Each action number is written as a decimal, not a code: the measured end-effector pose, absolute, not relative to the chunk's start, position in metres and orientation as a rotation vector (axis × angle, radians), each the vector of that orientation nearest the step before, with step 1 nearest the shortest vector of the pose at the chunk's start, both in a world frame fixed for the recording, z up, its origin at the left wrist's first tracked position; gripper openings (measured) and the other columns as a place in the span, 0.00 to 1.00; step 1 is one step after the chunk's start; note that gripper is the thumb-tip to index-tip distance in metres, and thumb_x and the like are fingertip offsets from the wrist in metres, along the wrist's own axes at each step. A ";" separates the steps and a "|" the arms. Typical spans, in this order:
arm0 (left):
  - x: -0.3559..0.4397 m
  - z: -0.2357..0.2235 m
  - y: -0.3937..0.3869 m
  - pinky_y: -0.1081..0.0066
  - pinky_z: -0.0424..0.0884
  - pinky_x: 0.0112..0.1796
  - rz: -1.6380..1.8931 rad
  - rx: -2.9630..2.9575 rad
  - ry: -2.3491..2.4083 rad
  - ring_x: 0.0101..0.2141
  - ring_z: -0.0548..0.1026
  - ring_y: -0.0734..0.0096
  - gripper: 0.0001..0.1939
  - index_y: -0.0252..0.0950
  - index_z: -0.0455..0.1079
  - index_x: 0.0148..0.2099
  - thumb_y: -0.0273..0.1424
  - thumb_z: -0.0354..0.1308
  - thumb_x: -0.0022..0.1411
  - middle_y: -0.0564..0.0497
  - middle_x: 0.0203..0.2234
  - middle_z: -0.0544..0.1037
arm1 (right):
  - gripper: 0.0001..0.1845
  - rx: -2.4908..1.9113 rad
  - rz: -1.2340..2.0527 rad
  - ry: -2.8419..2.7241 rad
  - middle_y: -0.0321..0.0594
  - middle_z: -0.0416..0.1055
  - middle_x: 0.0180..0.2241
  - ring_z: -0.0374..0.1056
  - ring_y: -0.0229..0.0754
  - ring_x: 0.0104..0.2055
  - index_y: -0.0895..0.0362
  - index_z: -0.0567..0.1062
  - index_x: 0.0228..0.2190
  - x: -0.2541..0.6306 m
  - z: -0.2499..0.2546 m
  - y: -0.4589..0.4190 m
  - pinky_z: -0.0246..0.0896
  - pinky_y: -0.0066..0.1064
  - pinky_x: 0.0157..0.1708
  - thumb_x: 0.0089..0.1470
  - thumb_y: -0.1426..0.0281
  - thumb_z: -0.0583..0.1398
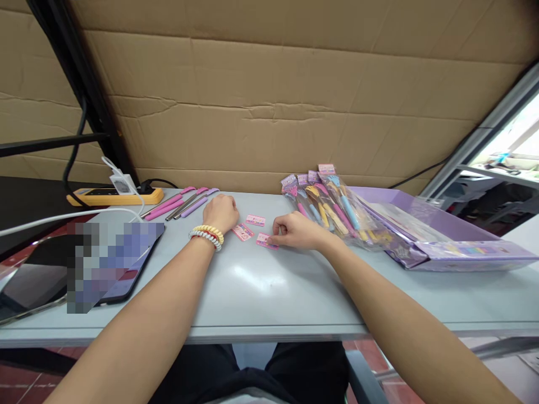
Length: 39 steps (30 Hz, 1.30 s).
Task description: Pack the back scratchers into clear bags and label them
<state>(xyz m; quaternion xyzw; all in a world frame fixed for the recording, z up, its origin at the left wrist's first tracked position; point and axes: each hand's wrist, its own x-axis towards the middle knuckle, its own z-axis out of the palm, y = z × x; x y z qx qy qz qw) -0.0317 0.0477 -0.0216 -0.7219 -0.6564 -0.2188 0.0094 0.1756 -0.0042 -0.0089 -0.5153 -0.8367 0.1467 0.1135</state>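
My right hand (292,230) pinches the edge of a small pink printed card (264,240) lying on the grey table. Two more such cards lie close by: one card (255,220) behind it and another card (242,232) beside my left wrist. My left hand (221,211) rests back down on the table, its fingers curled away and mostly hidden. Just left of it lie several loose back scratchers with metal shafts, among them a purple back scratcher (194,206) and a pink back scratcher (166,207).
Bagged back scratchers (332,210) with card tops are piled right of my right hand. Beyond them stands a purple open box (475,255) with plastic bags inside. A phone (130,269), a yellow power strip (99,196) and a white cable occupy the left. Cardboard (269,101) walls the back.
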 end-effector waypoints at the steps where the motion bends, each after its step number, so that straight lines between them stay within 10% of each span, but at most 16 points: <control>1: -0.034 -0.022 0.049 0.57 0.66 0.45 -0.706 -2.190 -2.060 0.46 0.70 0.52 0.15 0.36 0.75 0.40 0.29 0.48 0.55 0.39 0.43 0.74 | 0.15 -1.516 0.435 -2.455 0.35 0.69 0.22 0.60 0.34 0.24 0.56 0.72 0.25 0.176 -0.009 -0.004 0.47 0.26 0.22 0.46 0.56 0.60; 39: -0.080 -0.031 0.076 0.50 0.56 0.49 -0.661 -1.672 -2.633 0.54 0.62 0.42 0.24 0.29 0.68 0.52 0.35 0.49 0.56 0.30 0.53 0.67 | 0.23 -1.579 0.496 -2.503 0.37 0.70 0.28 0.62 0.37 0.28 0.54 0.74 0.29 0.177 -0.009 -0.005 0.51 0.27 0.24 0.39 0.48 0.63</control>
